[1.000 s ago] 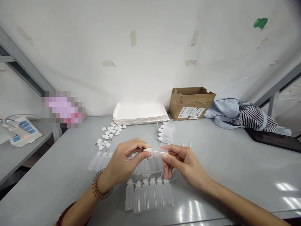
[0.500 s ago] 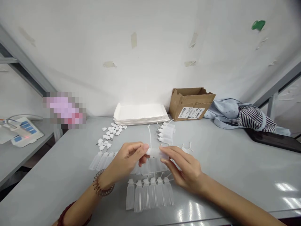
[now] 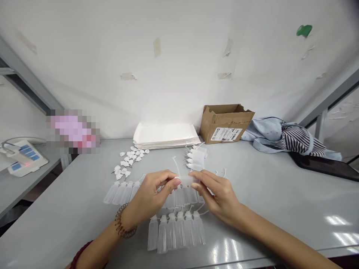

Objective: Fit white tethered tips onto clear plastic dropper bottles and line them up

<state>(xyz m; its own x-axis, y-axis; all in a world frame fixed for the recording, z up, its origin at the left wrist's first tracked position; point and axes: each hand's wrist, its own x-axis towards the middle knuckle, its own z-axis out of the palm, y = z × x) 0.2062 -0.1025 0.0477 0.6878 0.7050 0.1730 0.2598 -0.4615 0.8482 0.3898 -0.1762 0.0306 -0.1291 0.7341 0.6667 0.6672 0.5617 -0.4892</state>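
Two bare hands meet over the grey table (image 3: 280, 194), sharing one small translucent squeeze bottle (image 3: 187, 181) held level between them. Left hand (image 3: 148, 196): thumb and forefinger pinched narrow on the bottle's white cap end; a coiled hair tie (image 3: 123, 224) sits on that wrist. Right hand (image 3: 220, 196): fingers closed around the bottle's body, thumb underneath. A thin white strand (image 3: 176, 164) curves up and away from the bottle, just beyond the left fingertips.

Directly below the hands, nearest the person, a row of five uncapped bottles (image 3: 175, 233) lies side by side, necks pointing away. A second row (image 3: 182, 196) lies under the hands and is partly hidden by them. To the left of the left hand, four more empty bottles (image 3: 120, 192) lie in a fan. Beyond those, a scatter of small white caps (image 3: 130, 160). Just beyond the right hand's fingertips, a short stack of capped bottles with needle tips (image 3: 196, 158), tips pointing left.

Further back, against the wall: a stack of white trays (image 3: 165, 134), an open cardboard box (image 3: 226, 121) with a shipping label, and bundled clothing (image 3: 288, 136), well to the right of the right hand.
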